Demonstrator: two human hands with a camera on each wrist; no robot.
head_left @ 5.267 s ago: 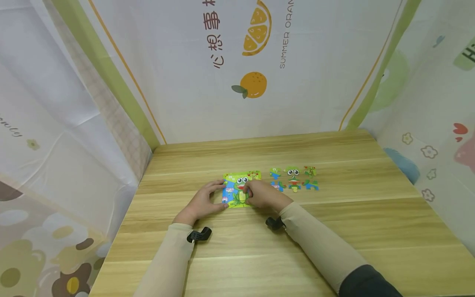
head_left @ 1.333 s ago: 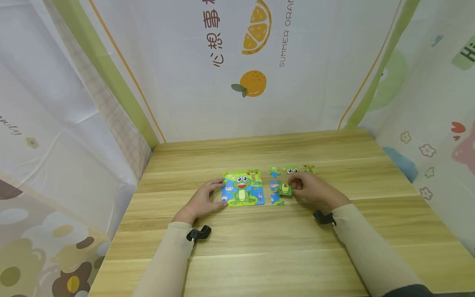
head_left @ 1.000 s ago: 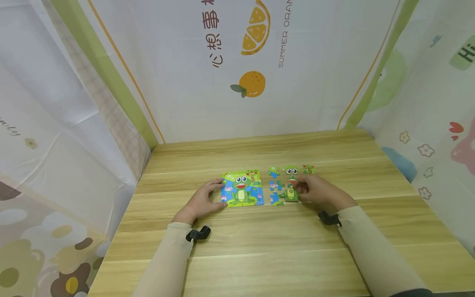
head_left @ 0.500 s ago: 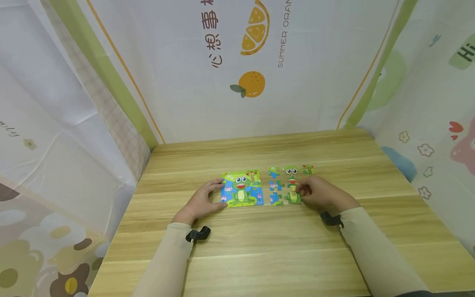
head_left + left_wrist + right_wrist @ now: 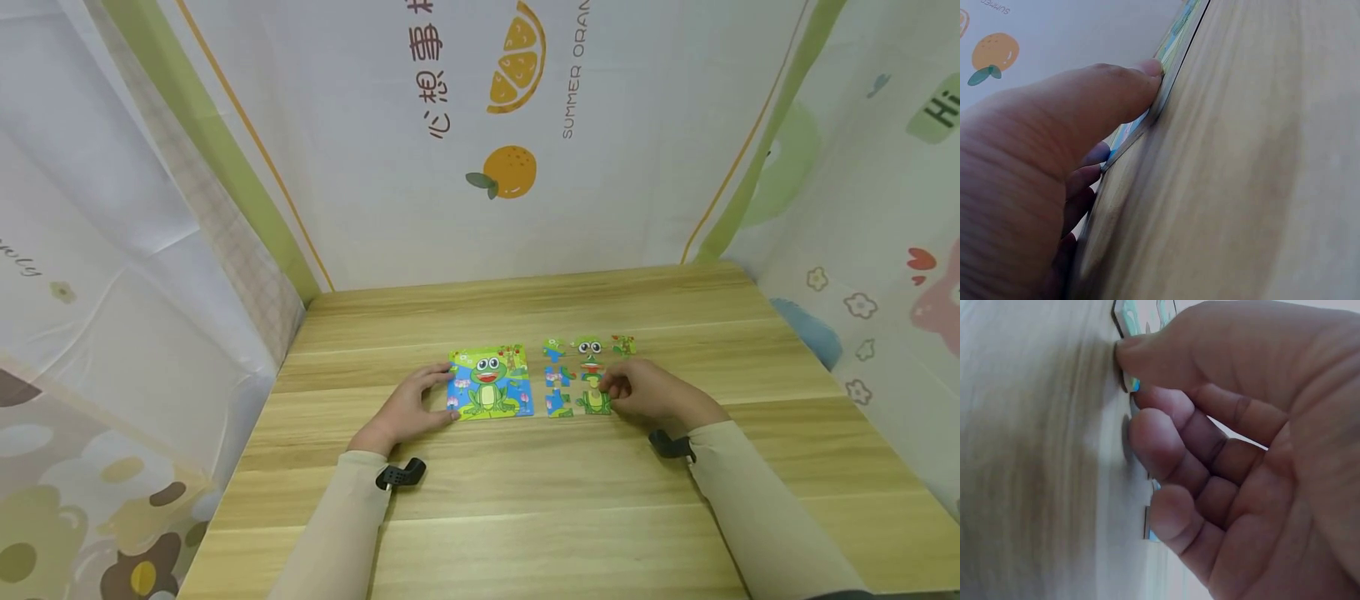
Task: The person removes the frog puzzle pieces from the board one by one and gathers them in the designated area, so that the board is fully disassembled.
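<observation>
A square frog puzzle board [image 5: 491, 387] lies flat on the table. Along its left edge rests my left hand [image 5: 412, 408], thumb at the near left corner and fingertips further up; the left wrist view shows the thumb [image 5: 1129, 94] touching the board's rim. To the right, my right hand [image 5: 648, 392] pinches the edge of a puzzle piece [image 5: 595, 403] with a green frog body. This piece sits just below the frog-mouth piece [image 5: 591, 368]. In the right wrist view the other fingers [image 5: 1157, 440] curl loosely near the table, and the hand covers the space right of the mouth piece.
Other puzzle pieces form spaced rows: a frog-eyes piece [image 5: 589, 345], a red-flecked corner piece [image 5: 623, 343], and blue-green pieces [image 5: 553, 348] down the left side. The wooden table [image 5: 480, 517] extends toward the person; printed curtains [image 5: 645, 125] stand behind and at both sides.
My right hand has carried the frog-body piece from the board to the loose pieces, then shifted it slightly right and nearer, below the mouth piece. My left hand has stayed at the board.
</observation>
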